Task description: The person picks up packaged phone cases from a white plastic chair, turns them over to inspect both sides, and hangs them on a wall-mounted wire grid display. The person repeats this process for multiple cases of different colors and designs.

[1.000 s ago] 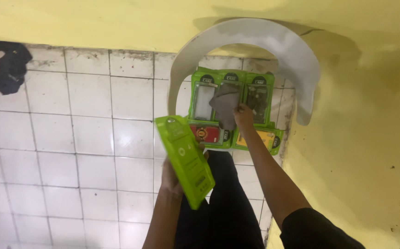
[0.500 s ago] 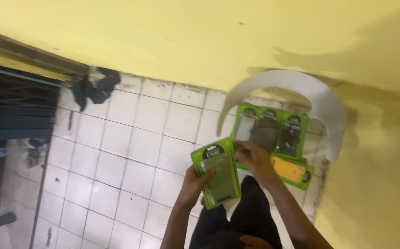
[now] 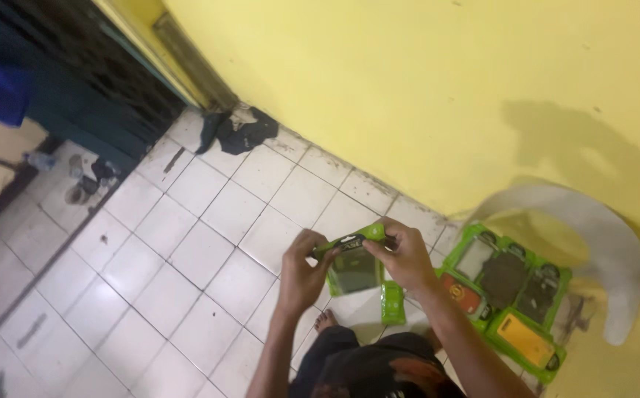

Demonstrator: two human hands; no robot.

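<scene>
Both hands, left point(image 3: 303, 270) and right point(image 3: 407, 254), grip the green package point(image 3: 354, 267) between them.

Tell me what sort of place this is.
Likely a home porch or entry area, not a workshop: bare white floor tiles, a yellow wall, a white plastic chair stacked with green packages. Both hands hold another green pack.

White tiled floor point(image 3: 209, 221) down there, grubby grout lines running between the squares. A dark crumpled cloth point(image 3: 235, 131) lies on the tiles right up against the yellow wall. Over on the right, a white plastic chair point(image 3: 600, 236) stands on the floor by the wall, and its seat carries a spread of green packages point(image 3: 511, 295) lying flat, side by side, touching each other.
</scene>
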